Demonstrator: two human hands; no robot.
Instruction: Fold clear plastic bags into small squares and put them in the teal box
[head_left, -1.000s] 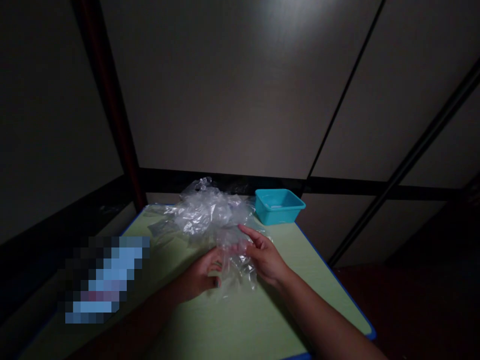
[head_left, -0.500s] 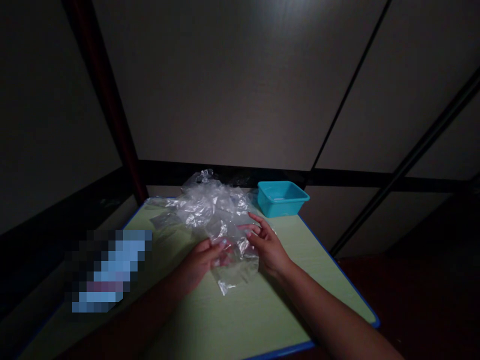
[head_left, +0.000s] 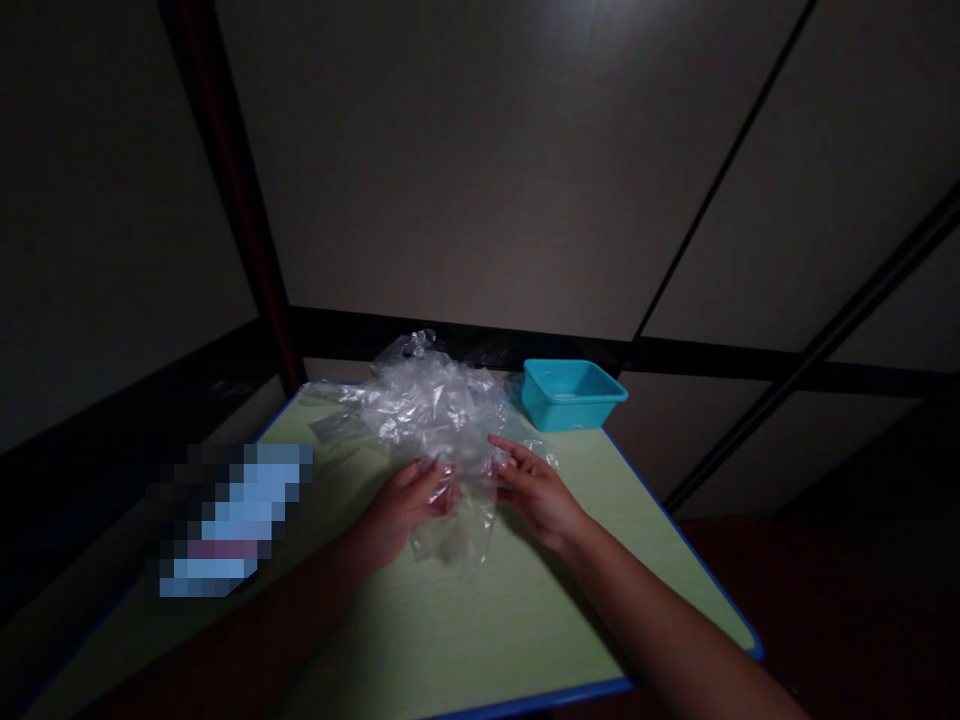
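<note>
Between my two hands hangs a clear plastic bag (head_left: 454, 535), thin and see-through, its lower part drooping toward the table. My left hand (head_left: 405, 505) pinches its left side between thumb and fingers. On the other side my right hand (head_left: 536, 490) grips it with the thumb pressed in and the index finger stretched forward. Just beyond lies a heap of crumpled clear plastic bags (head_left: 420, 395), shiny and tangled. Where the held bag ends and the heap begins is hard to make out.
A turquoise plastic basket (head_left: 574, 412) stands at the far right corner of the pale green table (head_left: 480, 650), which has a blue edge. A blurred-out bluish object (head_left: 240, 525) is at the left. Grey panelled walls (head_left: 465, 180) rise behind.
My right hand has closed its fingers on the bag's right side, where they were more spread before. The bag is now held between both hands. The view has shifted slightly.
</note>
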